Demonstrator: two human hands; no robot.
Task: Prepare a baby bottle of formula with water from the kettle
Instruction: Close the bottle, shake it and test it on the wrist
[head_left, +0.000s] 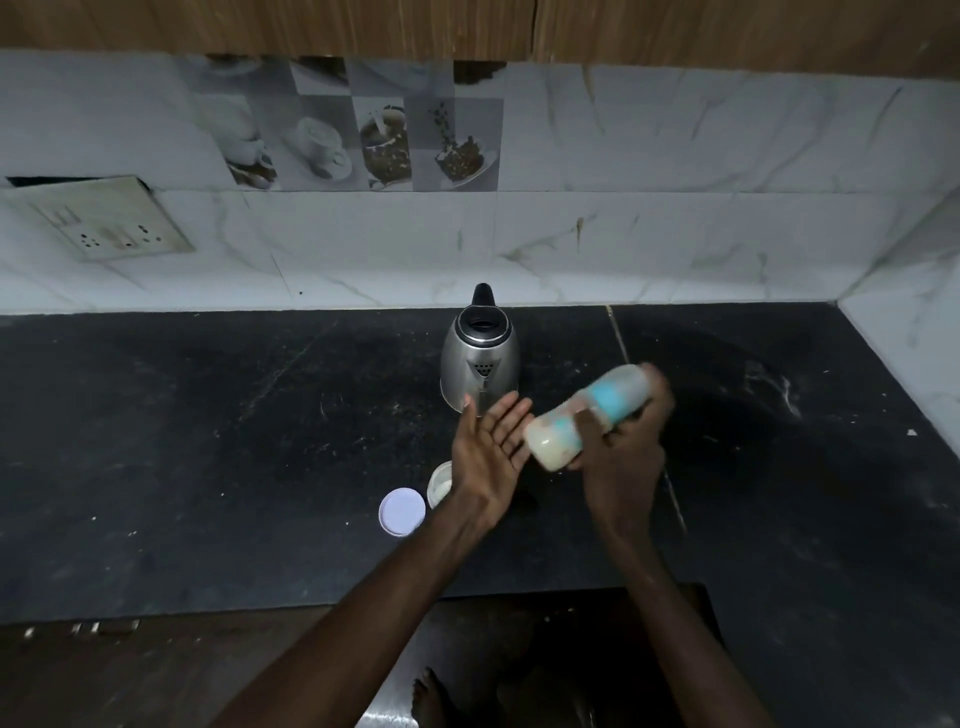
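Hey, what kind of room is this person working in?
Most likely a home kitchen. A steel electric kettle stands on a dark stone countertop against a tiled backsplash with coffee-cup picture tiles, and a wall socket panel is set into the tiles at the left.

The kettle is standing on the bench, close to the wall behind it. In front of the kettle, the left hand is hovering with the palm open, and just to the right of it the right hand is keeping its grip around the baby bottle, which is lying tilted above the bench, in front and to the right of the kettle. In front of the kettle and a little to the left, a small jar is sitting on the bench, partly hidden by the left wrist. The lid is lying just left of this jar. The socket plate is sitting on the wall, far left of the kettle.
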